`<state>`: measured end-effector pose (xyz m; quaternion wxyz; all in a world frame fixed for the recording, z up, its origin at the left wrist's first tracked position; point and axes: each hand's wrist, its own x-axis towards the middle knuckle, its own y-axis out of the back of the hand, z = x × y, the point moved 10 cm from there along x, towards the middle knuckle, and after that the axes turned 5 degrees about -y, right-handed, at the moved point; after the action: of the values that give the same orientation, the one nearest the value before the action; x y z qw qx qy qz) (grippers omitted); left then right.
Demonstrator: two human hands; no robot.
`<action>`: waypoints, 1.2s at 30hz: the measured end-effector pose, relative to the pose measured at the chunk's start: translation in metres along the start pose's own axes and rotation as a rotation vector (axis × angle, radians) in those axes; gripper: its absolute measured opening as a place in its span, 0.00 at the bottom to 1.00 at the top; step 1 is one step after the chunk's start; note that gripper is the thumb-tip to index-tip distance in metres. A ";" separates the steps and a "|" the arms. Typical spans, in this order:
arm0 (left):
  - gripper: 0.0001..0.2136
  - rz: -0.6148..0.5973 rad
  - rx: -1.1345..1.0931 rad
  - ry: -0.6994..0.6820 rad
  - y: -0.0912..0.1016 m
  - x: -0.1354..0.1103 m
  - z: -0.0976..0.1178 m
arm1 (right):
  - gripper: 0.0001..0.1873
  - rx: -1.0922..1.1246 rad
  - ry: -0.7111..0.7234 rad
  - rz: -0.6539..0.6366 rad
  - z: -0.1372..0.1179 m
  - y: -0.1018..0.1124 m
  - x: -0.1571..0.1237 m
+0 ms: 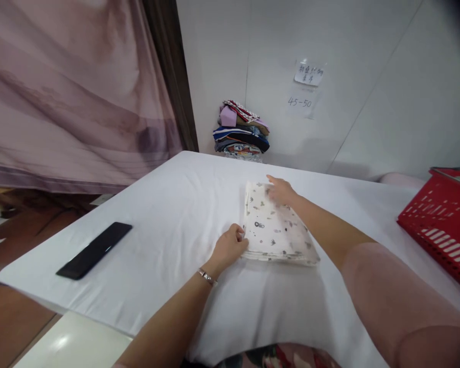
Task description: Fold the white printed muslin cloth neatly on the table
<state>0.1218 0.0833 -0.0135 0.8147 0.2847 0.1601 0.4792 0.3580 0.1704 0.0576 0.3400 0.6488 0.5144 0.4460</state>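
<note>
A folded white cloth point(272, 227) with small printed figures lies on the white-covered table point(168, 214), its layers showing along the near edge. At its near left corner, my left hand point(230, 245) is closed, thumb and fingers pinching the cloth's edge. My right hand point(281, 191) rests over the cloth's far right part with the fingers stretched out; it is slightly blurred. A bracelet point(207, 277) circles my left wrist.
On the table's left lies a flat black object point(95, 250). A red basket point(444, 220) stands at the right edge. Folded clothes point(241, 130) are stacked behind the table against the wall, below paper notes point(308, 74). A pink curtain point(72, 92) hangs at left.
</note>
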 end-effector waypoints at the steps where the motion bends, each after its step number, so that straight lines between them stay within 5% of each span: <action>1: 0.08 0.005 -0.007 0.002 0.000 -0.001 0.000 | 0.34 -0.025 0.011 -0.014 -0.009 -0.008 0.000; 5: 0.05 0.015 -0.022 0.003 0.000 -0.003 0.000 | 0.29 -0.044 -0.037 -0.021 -0.004 -0.016 -0.035; 10: 0.04 0.009 -0.005 0.009 0.001 -0.004 0.002 | 0.32 0.167 -0.418 0.109 0.075 0.015 -0.122; 13: 0.04 0.015 -0.012 0.022 0.003 -0.006 0.002 | 0.35 0.475 -0.688 0.042 0.102 0.000 -0.177; 15: 0.04 0.027 -0.030 0.041 0.003 -0.007 0.000 | 0.39 0.567 -0.727 -0.005 0.099 -0.009 -0.196; 18: 0.04 -0.013 -0.126 0.101 -0.012 -0.011 0.000 | 0.40 0.555 -0.698 -0.002 0.095 -0.004 -0.195; 21: 0.05 -0.196 -0.294 0.158 -0.051 -0.025 0.008 | 0.38 0.515 -0.663 0.086 0.108 0.021 -0.176; 24: 0.04 -0.264 -0.261 0.083 -0.073 -0.039 0.024 | 0.29 0.315 -0.614 0.118 0.117 0.042 -0.166; 29: 0.05 -0.185 -0.200 0.009 -0.069 -0.047 0.030 | 0.13 0.241 -0.229 0.295 0.051 0.054 -0.189; 36: 0.05 -0.226 -0.373 0.130 -0.082 -0.049 0.033 | 0.08 0.323 0.179 0.136 -0.065 0.019 -0.220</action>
<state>0.1718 -0.0008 -0.0382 0.8897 0.0779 0.1516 0.4235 0.2885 -0.0495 0.0489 0.1535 0.6859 0.5623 0.4356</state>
